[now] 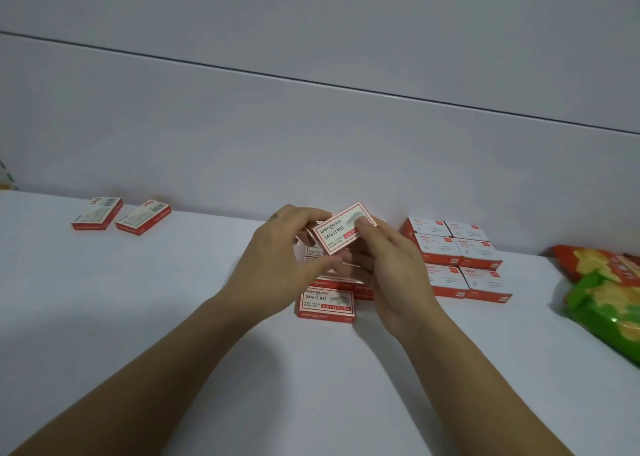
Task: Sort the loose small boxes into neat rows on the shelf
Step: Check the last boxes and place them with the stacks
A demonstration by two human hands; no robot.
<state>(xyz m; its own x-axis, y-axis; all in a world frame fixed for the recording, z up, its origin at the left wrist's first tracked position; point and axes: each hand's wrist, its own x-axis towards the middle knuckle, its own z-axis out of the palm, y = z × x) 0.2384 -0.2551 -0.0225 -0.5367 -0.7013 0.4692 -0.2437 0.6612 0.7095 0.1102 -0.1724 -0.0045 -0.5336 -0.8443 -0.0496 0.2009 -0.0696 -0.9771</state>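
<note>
A small red-and-white staple box (341,231) is held tilted above the shelf, label facing me. My left hand (277,265) pinches its left end and my right hand (391,272) pinches its right end, thumb on the label. Below the hands lies a row of the same boxes, partly hidden; the nearest one (327,305) lies flat with its label up. Two loose boxes (97,213) (143,216) lie at the far left near the wall. A neat block of red-and-white boxes (457,258) stands to the right in rows.
The white shelf surface (173,317) runs up to a pale back wall (311,143). Snack bags, a red one (599,261) and a green one (609,310), lie at the right edge. A small bit of some object shows at the far left edge.
</note>
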